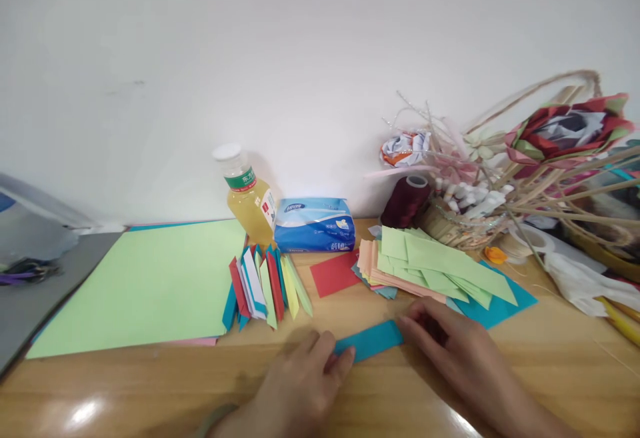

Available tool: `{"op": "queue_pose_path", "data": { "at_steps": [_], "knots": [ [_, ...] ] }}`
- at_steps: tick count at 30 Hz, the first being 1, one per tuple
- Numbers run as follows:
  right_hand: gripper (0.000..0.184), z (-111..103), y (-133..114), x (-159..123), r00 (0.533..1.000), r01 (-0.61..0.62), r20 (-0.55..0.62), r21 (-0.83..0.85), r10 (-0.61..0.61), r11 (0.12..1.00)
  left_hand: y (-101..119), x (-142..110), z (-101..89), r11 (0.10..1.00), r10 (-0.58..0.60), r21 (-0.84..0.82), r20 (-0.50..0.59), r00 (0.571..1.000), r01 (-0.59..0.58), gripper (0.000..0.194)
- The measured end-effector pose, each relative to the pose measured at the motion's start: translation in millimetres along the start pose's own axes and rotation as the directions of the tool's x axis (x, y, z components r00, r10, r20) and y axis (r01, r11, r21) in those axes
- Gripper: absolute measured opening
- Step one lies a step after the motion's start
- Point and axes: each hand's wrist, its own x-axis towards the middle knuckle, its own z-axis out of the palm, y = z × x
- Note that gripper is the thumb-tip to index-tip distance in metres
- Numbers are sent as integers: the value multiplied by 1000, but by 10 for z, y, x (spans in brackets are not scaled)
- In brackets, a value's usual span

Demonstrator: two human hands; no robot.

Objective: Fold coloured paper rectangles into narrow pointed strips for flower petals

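A blue paper strip [371,345] lies low over the wooden table in front of me, slightly slanted. My left hand [305,378] pinches its left end between thumb and fingers. At the other end, the curled fingers of my right hand [445,345] grip the strip's corner. Beyond my left hand stands a row of folded paper pieces [265,285] in blue, red, white, green and yellow. A loose pile of light green paper strips [435,265] rests past my right hand, over peach and other coloured strips. Beside that pile is a flat red paper piece [334,274].
Large light green sheets [150,285] cover the left side. A bottle of yellow drink [250,205] and a blue tissue pack [314,225] stand by the wall. On the right are a maroon thread spool [406,199], a basket [465,228] and paper flowers [565,131].
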Motion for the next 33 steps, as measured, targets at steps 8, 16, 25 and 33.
{"op": "queue_pose_path", "data": {
  "at_steps": [8,16,25,33],
  "knots": [
    [43,67,-275,-202,684,721,128,-269,-718,638,138,-149,-1,952,80,290,80,994,-100,33],
    [57,50,-249,-247,715,692,150,-288,-683,662,347,-298,-10,883,-43,469,49,998,15,37],
    [65,-41,-7,-433,858,502,71,-323,-508,802,193,-294,-162,914,33,392,178,984,-101,41],
    [50,-2,-40,-457,906,420,91,-303,-413,855,284,114,-236,945,153,270,129,980,-183,28]
  ]
}}
